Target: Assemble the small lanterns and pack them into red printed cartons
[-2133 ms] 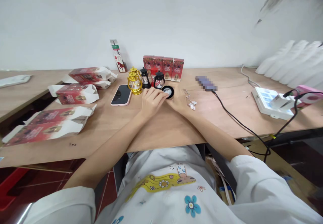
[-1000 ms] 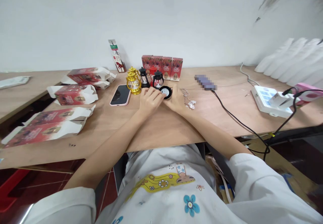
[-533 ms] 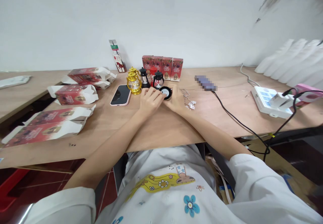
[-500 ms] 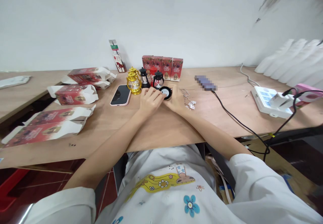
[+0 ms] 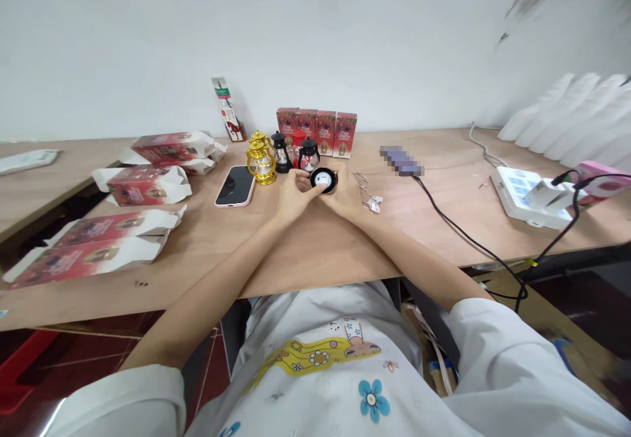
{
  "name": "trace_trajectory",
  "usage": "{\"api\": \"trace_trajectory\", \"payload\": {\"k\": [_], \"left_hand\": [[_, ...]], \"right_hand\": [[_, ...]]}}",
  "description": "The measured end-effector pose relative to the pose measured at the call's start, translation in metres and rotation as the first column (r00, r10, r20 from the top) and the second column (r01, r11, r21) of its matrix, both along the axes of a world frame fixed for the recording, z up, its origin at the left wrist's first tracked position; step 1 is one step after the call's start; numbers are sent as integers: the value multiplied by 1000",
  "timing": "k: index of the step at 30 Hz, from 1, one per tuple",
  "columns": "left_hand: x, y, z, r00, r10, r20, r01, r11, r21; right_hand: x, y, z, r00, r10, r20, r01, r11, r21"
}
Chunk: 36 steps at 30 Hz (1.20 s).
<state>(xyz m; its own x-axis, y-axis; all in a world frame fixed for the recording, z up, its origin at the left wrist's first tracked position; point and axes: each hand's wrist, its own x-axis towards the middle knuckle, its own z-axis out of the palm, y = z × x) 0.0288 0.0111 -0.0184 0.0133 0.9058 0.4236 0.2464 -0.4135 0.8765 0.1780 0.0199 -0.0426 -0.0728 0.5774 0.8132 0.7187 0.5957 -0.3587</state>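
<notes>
Between my hands is a small black lantern, its round base with a white centre turned up towards me; the rest of it is hidden. My right hand wraps around its right side. My left hand grips the left side, with the thumb on the lower edge of the base. Just beyond my hands stand two gold lanterns, two other black lanterns and a red lantern. Several small metal hooks or rings with white tags lie right of my right hand.
Red printed boxes stand against the wall. Opened red cartons lie at the left, near a phone. At the right are a blurred-out device on a black cable and a white power strip. A bottle-like package leans at the back.
My left hand has shifted from lying with its fingers over the base to gripping the lantern's side, thumb on the base edge. My right hand stays around the lantern.
</notes>
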Motion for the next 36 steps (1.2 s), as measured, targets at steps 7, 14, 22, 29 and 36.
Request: {"api": "trace_trajectory", "payload": {"k": [7, 14, 22, 29, 36], "left_hand": [[4, -4, 10, 959, -126, 256, 182, 961, -210], [6, -9, 11, 961, -78, 266, 128, 976, -176], [5, -15, 18, 909, -155, 386, 311, 870, -383], [4, -15, 20, 893, -101, 439, 317, 832, -454], [6, -14, 21, 806, 9, 592, 393, 739, -547]], "right_hand": [[2, 2, -4, 998, 32, 53, -34, 998, 46], [2, 0, -2, 997, 40, 70, -44, 997, 65], [1, 0, -2, 995, -4, 103, -3, 998, 61], [1, 0, -3, 991, 25, 128, -39, 993, 108], [0, 2, -5, 985, 76, 155, -89, 993, 80]]}}
